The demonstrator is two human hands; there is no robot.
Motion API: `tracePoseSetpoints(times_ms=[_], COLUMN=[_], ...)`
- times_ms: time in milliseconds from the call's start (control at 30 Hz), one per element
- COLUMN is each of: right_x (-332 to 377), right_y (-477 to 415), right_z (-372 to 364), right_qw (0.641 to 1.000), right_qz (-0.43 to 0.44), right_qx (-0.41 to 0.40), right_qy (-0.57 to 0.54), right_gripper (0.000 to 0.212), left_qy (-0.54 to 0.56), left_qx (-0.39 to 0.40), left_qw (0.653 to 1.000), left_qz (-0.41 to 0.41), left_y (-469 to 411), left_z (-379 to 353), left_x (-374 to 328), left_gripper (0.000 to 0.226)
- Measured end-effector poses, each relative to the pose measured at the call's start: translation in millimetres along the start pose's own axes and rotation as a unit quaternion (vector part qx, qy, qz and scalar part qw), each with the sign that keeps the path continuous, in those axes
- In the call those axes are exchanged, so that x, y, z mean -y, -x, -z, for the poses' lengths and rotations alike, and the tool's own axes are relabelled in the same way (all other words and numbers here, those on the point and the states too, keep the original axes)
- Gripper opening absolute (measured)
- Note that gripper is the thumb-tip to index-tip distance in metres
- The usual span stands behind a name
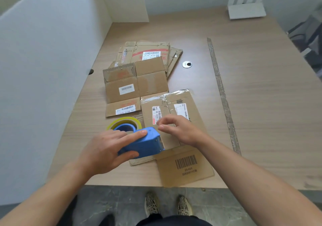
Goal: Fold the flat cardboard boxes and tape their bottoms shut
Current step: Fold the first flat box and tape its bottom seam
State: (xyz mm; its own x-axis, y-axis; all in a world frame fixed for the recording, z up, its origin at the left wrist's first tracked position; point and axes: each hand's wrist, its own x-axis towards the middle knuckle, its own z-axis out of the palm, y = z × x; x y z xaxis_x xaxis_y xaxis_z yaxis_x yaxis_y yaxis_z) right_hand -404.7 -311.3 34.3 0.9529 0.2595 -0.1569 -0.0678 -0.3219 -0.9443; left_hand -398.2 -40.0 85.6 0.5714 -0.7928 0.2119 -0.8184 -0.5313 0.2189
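Flat box is lying at the near edge of the desk, unfolded, one flap with a printed barcode pointing toward the person, clear film wrinkling along its far edge; blue dispenser is resting on the box's left part, toothed end facing right, its yellowish roll sitting at the far left end.

Left hand is gripping the dispenser from the near left; its fingers are lying curled over the top, thumb pressing the near side.

Right hand is hovering over the middle of the box, just beyond the dispenser's toothed end; its fingers are loosely curled, thumb and forefinger tips standing close together; whether clear tape is being pinched between them cannot be told.

Second box, also flat and bearing white labels, is lying just beyond and left of the first, its near right corner tucked under it; stack of further flattened cartons is lying behind that, partly covered by it.

Grey strip is running along the desk to the right; round grommet is sitting between the stack and the strip; white partition is bordering the desk on the left; shoes are standing on the floor below the near edge.
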Motion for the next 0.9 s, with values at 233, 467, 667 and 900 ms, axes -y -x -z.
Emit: tracePoseSetpoints(times_ms=[233, 467, 667, 900], right_x=[-8, -14, -44, -65], right_y=[18, 41, 72, 74], right_z=[5, 23, 82, 75], right_qw=[0.998, 0.994, 0.96, 0.943], right_qz=[-0.008, -0.041, -0.148, -0.239], right_qx=[-0.05, -0.099, -0.201, -0.193], right_qy=[0.023, -0.013, -0.126, -0.127], right_gripper=[0.024, 0.021, 0.021, 0.027], left_qy=[0.05, 0.137, 0.198, 0.251], left_qx=[0.079, 0.169, 0.244, 0.319], left_qw=[0.994, 0.97, 0.928, 0.873], left_qz=[0.06, 0.11, 0.198, 0.271], left_y=[-3, -23, -17, -35], left_z=[-5, -10, 2, -5], left_x=[-4, 0, 20, 12], left_gripper=[0.06, 0.058, 0.058, 0.042])
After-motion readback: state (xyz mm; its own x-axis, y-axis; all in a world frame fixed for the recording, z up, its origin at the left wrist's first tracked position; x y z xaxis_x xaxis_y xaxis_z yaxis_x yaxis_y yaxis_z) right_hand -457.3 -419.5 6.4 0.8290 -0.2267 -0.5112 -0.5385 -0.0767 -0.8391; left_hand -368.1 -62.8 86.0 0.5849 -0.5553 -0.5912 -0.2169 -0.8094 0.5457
